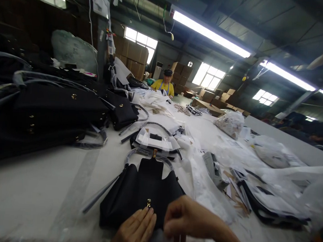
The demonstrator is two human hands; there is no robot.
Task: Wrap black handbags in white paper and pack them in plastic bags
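A black handbag [130,195] lies on the white table right in front of me, its flap turned up toward the far side. The flap ends in a gold clasp piece [154,153], and a second gold fitting [149,202] sits on the bag's front. My left hand [137,228] rests flat on the bag just below that fitting, fingers stretched out. Over the bag's right lower corner is my right hand [185,218], its fingers curled in; whatever they hold, if anything, is hidden. The wrapped handle [132,153] loops behind the flap, and a wrapped strap [99,195] trails left.
Black handbags [56,108] are heaped on the left. Beyond my bag lies another bag with white wrapping [156,140]. White sheeting [214,196], a grey stapler-like tool [213,169] and a dark wrapped bag [270,209] occupy the right. A person in yellow [164,85] is far back.
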